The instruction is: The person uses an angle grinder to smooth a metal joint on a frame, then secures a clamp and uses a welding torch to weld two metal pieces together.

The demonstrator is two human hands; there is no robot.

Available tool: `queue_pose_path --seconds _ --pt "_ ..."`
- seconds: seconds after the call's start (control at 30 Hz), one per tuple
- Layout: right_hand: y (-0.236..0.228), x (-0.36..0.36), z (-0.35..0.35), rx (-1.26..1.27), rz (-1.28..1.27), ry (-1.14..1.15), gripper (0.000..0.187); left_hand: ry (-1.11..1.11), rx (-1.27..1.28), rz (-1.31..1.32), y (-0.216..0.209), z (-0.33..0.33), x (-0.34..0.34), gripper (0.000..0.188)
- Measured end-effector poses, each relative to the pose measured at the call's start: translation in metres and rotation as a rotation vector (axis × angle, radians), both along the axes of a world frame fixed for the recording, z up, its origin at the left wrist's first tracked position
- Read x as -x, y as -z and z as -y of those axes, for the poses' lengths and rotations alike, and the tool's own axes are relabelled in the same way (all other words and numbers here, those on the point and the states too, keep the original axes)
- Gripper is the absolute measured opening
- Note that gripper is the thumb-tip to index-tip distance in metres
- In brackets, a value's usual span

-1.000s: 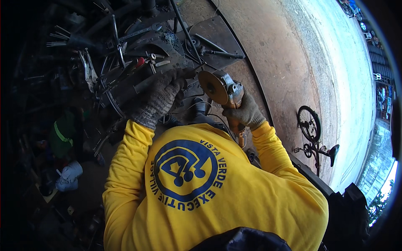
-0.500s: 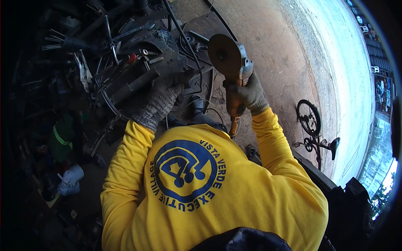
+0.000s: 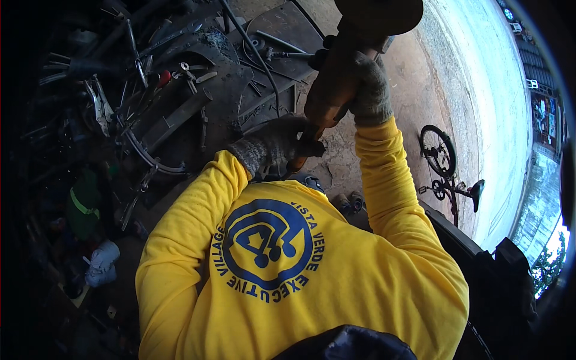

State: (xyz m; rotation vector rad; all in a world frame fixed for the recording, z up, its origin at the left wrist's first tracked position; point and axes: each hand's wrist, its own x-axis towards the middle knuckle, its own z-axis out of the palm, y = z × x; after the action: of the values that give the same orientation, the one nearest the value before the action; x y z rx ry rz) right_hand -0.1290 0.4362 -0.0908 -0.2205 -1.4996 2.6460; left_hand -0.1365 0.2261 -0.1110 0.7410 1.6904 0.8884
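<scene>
- Step, as I read it: angle grinder (image 3: 354, 66) is lifted high, close to the camera, above the far part of the cluttered bench (image 3: 282, 36) w/ scrap metal (image 3: 174, 108) and hand tools – looks like a check of the tool, not a cut.
- Right hand (image 3: 369, 90), knit glove, wrapped tight round the grinder body.
- Left hand (image 3: 279, 144), gloved too, fingers closed on the rear handle end.
- Grinder: brown-orange body, dark round disc (image 3: 378, 12) at the top edge, part cropped.
- Next move prob. needs both grips firm and the disc kept away from the face.
- Small bicycle (image 3: 447, 168) stands on the ground, right side.
</scene>
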Motion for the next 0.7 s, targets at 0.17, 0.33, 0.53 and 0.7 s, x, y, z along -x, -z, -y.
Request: queue_pose_path --seconds 0.17,0.33,0.53,0.7 --pt "0.021 -0.015 0.004 0.153 0.033 0.033 0.075 -0.179 -0.275 0.263 0.044 0.025 -0.011 0.051" --pt "0.039 -0.029 0.006 0.286 -0.004 0.044 0.074 -0.027 -0.308 -0.147 0.056 0.024 -0.017 0.041" --pt "0.075 -0.04 0.014 0.439 0.027 0.121 0.073 -0.249 -0.042 0.276 0.042 0.029 -0.022 0.053" --pt "0.125 -0.058 0.034 0.554 0.177 0.141 0.069 -0.297 0.217 -0.128 0.079 0.04 -0.051 0.06"
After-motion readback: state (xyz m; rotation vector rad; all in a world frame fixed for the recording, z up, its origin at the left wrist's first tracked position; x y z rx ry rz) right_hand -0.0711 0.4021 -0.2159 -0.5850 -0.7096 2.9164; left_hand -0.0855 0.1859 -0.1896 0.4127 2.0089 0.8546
